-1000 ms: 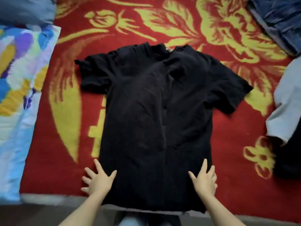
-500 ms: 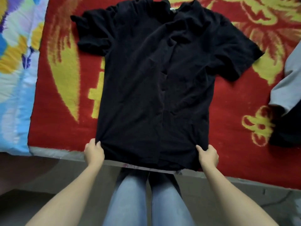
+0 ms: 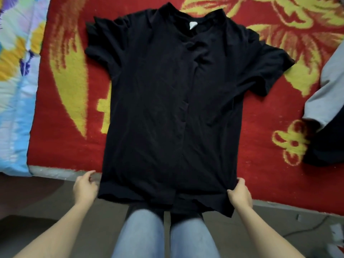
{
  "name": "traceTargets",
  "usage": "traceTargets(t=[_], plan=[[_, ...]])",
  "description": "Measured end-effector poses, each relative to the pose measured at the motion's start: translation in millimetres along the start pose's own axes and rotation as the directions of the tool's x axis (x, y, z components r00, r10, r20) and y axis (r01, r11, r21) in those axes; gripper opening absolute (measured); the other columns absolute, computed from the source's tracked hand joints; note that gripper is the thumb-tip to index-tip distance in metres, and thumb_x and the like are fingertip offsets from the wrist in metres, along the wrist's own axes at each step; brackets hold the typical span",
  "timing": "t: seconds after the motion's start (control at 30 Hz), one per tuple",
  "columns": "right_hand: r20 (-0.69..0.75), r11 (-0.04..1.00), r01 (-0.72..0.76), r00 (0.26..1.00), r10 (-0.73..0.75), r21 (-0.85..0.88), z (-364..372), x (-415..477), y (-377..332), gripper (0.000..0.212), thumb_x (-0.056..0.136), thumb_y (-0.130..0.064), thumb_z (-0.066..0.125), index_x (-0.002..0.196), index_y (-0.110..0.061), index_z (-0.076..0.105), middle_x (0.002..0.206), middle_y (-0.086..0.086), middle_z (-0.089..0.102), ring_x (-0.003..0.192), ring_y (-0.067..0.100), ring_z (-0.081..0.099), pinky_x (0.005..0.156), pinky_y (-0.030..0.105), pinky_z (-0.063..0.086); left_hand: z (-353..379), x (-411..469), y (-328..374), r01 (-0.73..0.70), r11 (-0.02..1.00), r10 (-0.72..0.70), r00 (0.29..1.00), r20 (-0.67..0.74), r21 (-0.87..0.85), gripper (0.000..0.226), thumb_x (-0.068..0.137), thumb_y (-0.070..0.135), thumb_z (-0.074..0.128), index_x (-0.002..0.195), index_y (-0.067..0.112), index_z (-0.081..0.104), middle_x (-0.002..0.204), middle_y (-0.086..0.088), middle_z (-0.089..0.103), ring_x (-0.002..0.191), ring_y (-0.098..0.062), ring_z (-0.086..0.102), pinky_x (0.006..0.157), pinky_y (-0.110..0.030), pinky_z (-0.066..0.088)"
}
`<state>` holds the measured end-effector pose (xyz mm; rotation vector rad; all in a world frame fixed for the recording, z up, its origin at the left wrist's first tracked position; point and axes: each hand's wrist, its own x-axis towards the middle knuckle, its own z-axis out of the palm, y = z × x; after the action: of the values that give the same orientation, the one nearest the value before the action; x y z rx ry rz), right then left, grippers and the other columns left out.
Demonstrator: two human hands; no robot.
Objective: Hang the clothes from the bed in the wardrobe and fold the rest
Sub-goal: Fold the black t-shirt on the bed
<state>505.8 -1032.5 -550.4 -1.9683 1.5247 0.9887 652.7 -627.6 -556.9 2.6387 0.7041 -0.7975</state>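
Note:
A black short-sleeved T-shirt point(image 3: 167, 108) lies spread flat on the red and yellow bed blanket point(image 3: 70, 142), collar away from me. Its hem hangs over the bed's near edge, above my knees. My right hand point(image 3: 240, 194) grips the hem's right corner, thumb on top of the fabric. My left hand point(image 3: 84, 189) sits just left of the hem's left corner, fingers loosely curled. A thin gap shows between that hand and the cloth, and it holds nothing.
A pale blue quilt with coloured patches point(image 3: 14, 81) covers the bed's left side. A grey garment point(image 3: 323, 94) and a dark one point(image 3: 323, 146) lie at the right edge. Below the bed edge are my jeans-clad legs point(image 3: 163, 235) and the floor.
The shirt has slid toward me, so its hem now hangs past the bed edge. My left hand has come off the left hem corner. My right hand keeps its grip.

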Motion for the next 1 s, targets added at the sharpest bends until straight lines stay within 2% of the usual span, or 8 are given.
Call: traceTargets(t=[0.13, 0.27, 0.43, 0.6, 0.7, 0.77, 0.87, 1.0], plan=[[-0.155, 0.993, 0.049, 0.986, -0.066, -0.109, -20.2, 7.2, -33.2, 0.071, 0.085, -0.011, 0.055, 0.146, -0.014, 0.018, 0.140, 0.019, 0.033, 0.126, 0.036, 0.032, 0.100, 0.043, 0.032, -0.9, 8.4, 51.0, -0.123, 0.989, 0.132, 0.985, -0.111, 0.081, 0.048, 0.089, 0.009, 0.055, 0.136, 0.013, 0.046, 0.131, -0.022, 0.044, 0.120, -0.039, 0.037, 0.096, -0.050, 0.032], [-0.264, 0.921, 0.308, 0.892, -0.367, -0.239, -29.7, 10.2, -62.8, 0.051, 0.089, -0.020, 0.054, 0.137, -0.012, 0.039, 0.132, 0.017, 0.042, 0.118, 0.035, 0.040, 0.094, 0.043, 0.037, 16.3, 0.3, 111.9, -0.315, 0.937, 0.328, 0.942, -0.066, 0.148, 0.046, 0.090, 0.035, 0.059, 0.130, 0.014, 0.051, 0.128, -0.015, 0.049, 0.117, -0.034, 0.043, 0.093, -0.045, 0.035], [-0.022, 0.728, 0.486, 0.825, -0.565, -0.483, 4.3, 0.6, -73.2, 0.049, 0.087, -0.046, 0.057, 0.124, -0.016, 0.045, 0.121, 0.007, 0.047, 0.110, 0.026, 0.046, 0.082, 0.035, 0.042, 48.4, -17.8, 127.9, -0.450, 0.802, 0.386, 0.892, 0.234, 0.393, 0.055, 0.084, 0.053, 0.060, 0.123, 0.017, 0.048, 0.121, -0.008, 0.049, 0.112, -0.026, 0.046, 0.085, -0.036, 0.041], [0.072, 0.606, 0.495, 0.807, -0.586, -0.623, 32.7, -2.3, -47.1, 0.049, 0.089, -0.030, 0.058, 0.131, -0.017, 0.037, 0.131, 0.009, 0.039, 0.113, 0.027, 0.041, 0.080, 0.033, 0.038, 56.2, -21.7, 104.7, -0.504, 0.741, 0.441, 0.864, 0.244, 0.444, 0.027, 0.094, 0.031, 0.052, 0.109, 0.009, 0.053, 0.110, -0.009, 0.048, 0.104, -0.026, 0.043, 0.068, -0.034, 0.040], [0.021, 0.584, 0.547, 0.740, -0.672, -0.600, 23.7, -5.9, -39.4, 0.021, 0.079, -0.011, 0.070, 0.094, -0.004, 0.057, 0.092, 0.011, 0.060, 0.083, 0.031, 0.056, 0.059, 0.036, 0.041, 48.5, -16.2, 93.1, -0.540, 0.712, 0.496, 0.839, 0.222, 0.450, 0.023, 0.096, 0.024, 0.050, 0.101, 0.004, 0.059, 0.104, -0.014, 0.055, 0.099, -0.032, 0.048, 0.068, -0.039, 0.039], [-0.067, 0.595, 0.576, 0.685, -0.726, -0.560, 16.9, -4.8, -29.8, 0.027, 0.061, 0.001, 0.082, 0.067, -0.002, 0.056, 0.060, 0.012, 0.058, 0.055, 0.032, 0.055, 0.044, 0.035, 0.040, 35.2, -7.8, 79.8, -0.506, 0.718, 0.505, 0.851, 0.142, 0.479, 0.020, 0.092, 0.020, 0.055, 0.096, 0.001, 0.061, 0.099, -0.018, 0.060, 0.094, -0.036, 0.052, 0.067, -0.041, 0.038], [-0.084, 0.666, 0.548, 0.737, -0.671, -0.506, 14.7, -2.4, -6.8, 0.019, 0.077, -0.011, 0.075, 0.087, 0.001, 0.063, 0.080, 0.016, 0.063, 0.075, 0.036, 0.058, 0.059, 0.042, 0.045, 12.3, 4.0, 48.0, -0.453, 0.773, 0.484, 0.874, 0.049, 0.445, 0.024, 0.089, 0.026, 0.062, 0.094, 0.002, 0.062, 0.100, -0.020, 0.062, 0.091, -0.038, 0.053, 0.069, -0.042, 0.037], [-0.154, 0.851, 0.399, 0.869, -0.470, -0.341, 28.3, -6.0, 20.5, 0.059, 0.085, -0.029, 0.067, 0.134, -0.003, 0.046, 0.128, 0.019, 0.049, 0.113, 0.037, 0.046, 0.088, 0.045, 0.041, 17.9, -10.5, 32.0, -0.389, 0.844, 0.375, 0.920, 0.112, 0.368, 0.056, 0.087, 0.038, 0.062, 0.132, 0.008, 0.047, 0.132, -0.015, 0.047, 0.114, -0.037, 0.045, 0.089, -0.048, 0.039]])
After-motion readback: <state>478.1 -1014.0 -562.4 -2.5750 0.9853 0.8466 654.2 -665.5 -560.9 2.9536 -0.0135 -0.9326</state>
